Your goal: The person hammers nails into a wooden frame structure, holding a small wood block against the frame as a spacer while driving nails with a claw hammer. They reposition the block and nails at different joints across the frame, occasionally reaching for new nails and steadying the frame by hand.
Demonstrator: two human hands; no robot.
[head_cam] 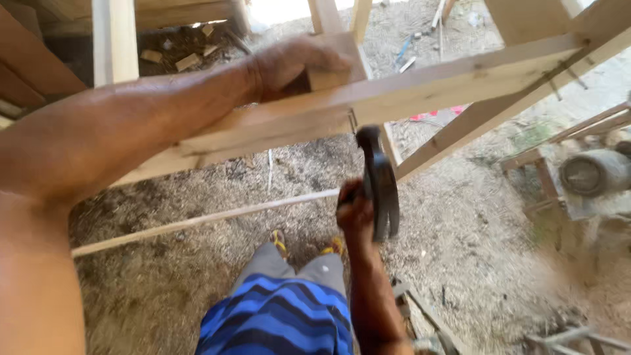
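My left hand (296,64) grips a short wooden block (332,62) pressed against the top of a long pale wooden beam (460,75) of a frame. Below the beam my right hand (355,210) is closed on the handle of a dark claw hammer (380,184), whose head points up toward a nail (353,120) on the beam's underside. The hammer is blurred.
More frame members (115,39) rise at the back, and a diagonal brace (473,125) runs to the right. A thin wooden strip (197,220) lies over sawdust-covered ground. A grey drum-shaped machine part (595,172) sits at right. My blue striped shorts (276,315) fill the bottom.
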